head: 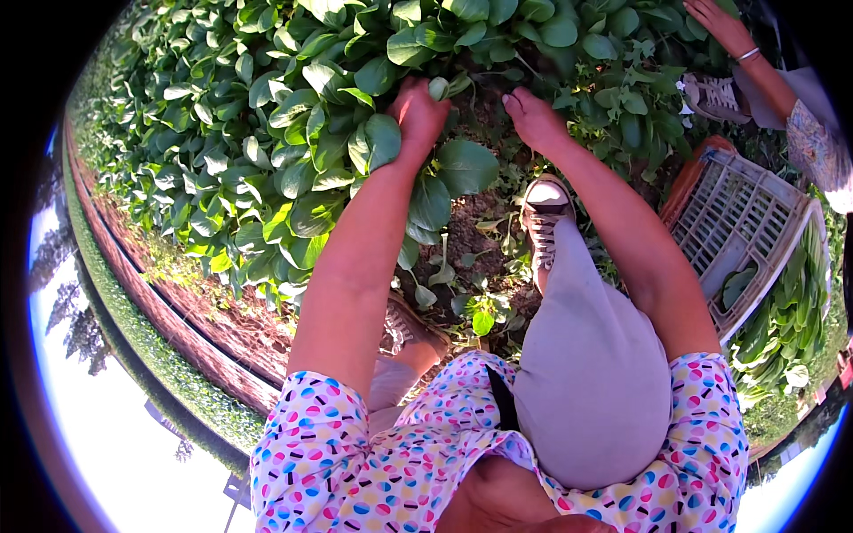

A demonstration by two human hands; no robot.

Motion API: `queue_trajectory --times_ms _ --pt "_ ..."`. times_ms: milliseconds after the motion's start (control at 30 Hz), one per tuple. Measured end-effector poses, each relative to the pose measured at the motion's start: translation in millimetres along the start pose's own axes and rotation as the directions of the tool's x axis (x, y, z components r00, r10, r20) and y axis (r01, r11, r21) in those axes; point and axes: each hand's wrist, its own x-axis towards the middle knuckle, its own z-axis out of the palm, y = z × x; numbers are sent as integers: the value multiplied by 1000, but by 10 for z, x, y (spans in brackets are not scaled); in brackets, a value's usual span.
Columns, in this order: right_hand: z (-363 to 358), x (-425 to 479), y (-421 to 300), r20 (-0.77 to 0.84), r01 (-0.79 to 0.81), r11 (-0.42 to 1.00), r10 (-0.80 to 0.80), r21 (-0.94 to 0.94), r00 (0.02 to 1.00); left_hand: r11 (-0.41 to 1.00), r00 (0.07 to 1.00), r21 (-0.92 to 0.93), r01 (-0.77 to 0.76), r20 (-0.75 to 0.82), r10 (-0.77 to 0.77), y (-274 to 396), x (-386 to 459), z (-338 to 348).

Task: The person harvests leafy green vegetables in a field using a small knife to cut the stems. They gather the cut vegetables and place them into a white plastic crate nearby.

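My left hand (421,116) is closed around a leafy green plant that looks like bok choy, and its pale stem end (438,88) pokes out beside the fingers. Broad leaves (466,166) spread just below that wrist. Across a small gap of soil, my right hand (536,120) is low among the plants, thumb against curled fingers. A dark blur lies by its fingertips, and whether it grips anything is not visible. Dense bok choy (286,120) stands in front and to the left of both hands.
On the right, a grey plastic crate (740,206) lies tilted, with harvested greens (786,300) beside it. Another person's hand (723,26) reaches in at the upper right, near their shoe (713,98). Loose leaves litter the bare soil (470,233) between my shoes (548,200).
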Motion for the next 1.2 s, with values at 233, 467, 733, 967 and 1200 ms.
queue_trajectory --times_ms 233,467,733,967,1200 --pt "-99 62 -105 56 33 979 -22 -201 998 998 1000 -60 -3 -19 2 23 -6 2" --pt "-197 -271 -47 164 -122 976 92 180 982 913 961 -373 -164 -268 63 -89 -161 -36" --pt "-1178 -771 -925 -6 80 510 -146 856 989 -11 842 -844 536 535 -67 801 -689 -726" --pt "-1078 -941 -775 112 -75 498 -44 864 993 109 776 -772 626 631 11 926 -961 -631" --pt "-1001 -1160 -567 244 -227 562 45 795 969 310 909 -891 331 389 150 768 -880 -1014"
